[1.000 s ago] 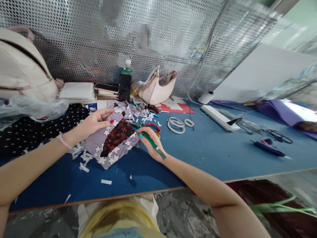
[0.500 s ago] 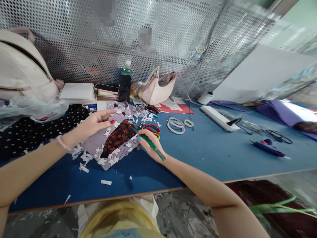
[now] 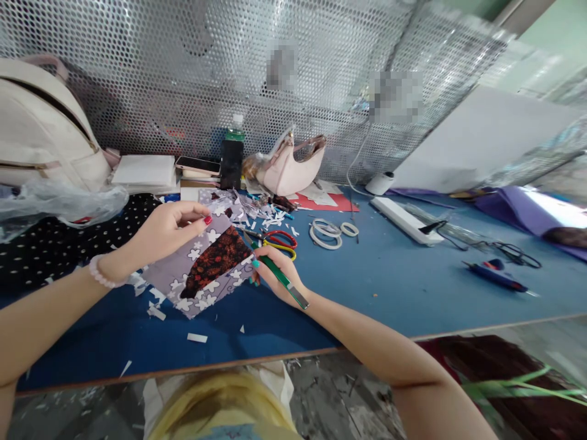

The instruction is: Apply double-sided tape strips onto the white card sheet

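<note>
Between my hands is a lilac piece with white flowers (image 3: pixel 192 253), bearing a dark patch with red-orange print (image 3: pixel 217 260). My left hand (image 3: pixel 162 235) grips its upper left edge, thumb on top and fingers partly hidden behind. At the piece's right corner, my right hand (image 3: pixel 277 275) pinches the edge and also holds a green-handled cutter (image 3: pixel 287 281), which lies across the fingers with its metal end toward the wrist. Red- and yellow-handled scissors (image 3: pixel 279 240) lie just beyond my right hand.
White scraps (image 3: pixel 197 337) litter the blue table (image 3: pixel 367 275). Behind stand a bottle (image 3: pixel 232 153) and a pink bag (image 3: pixel 296 168). Tape rolls (image 3: pixel 325 232), a power strip (image 3: pixel 406 220) and a blue tool (image 3: pixel 498 275) lie to the right; dotted black cloth (image 3: pixel 68 241) lies left.
The flowered piece has shifted slightly left and down and lies a little flatter to view. My left hand has moved slightly left. More of the scissors' yellow handle shows.
</note>
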Action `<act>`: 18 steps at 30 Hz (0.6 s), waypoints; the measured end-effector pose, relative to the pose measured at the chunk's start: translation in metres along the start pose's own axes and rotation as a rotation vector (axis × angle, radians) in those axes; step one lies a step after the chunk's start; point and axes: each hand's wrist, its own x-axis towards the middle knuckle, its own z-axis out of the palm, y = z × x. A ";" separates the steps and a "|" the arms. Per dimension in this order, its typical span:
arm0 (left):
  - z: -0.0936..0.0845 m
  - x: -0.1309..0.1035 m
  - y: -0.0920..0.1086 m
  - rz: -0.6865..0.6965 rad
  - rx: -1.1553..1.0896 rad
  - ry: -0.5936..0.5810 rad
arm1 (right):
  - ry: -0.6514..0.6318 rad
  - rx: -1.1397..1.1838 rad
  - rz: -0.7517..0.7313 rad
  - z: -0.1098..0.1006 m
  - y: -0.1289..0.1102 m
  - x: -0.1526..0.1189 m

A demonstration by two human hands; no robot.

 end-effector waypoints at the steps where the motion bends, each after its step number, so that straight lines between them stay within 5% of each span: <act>1: 0.000 0.000 0.000 0.009 0.019 0.014 | -0.002 -0.005 0.000 0.000 0.000 0.000; 18: 0.001 -0.005 0.005 0.069 0.109 0.100 | -0.063 -0.062 -0.075 0.000 0.003 -0.001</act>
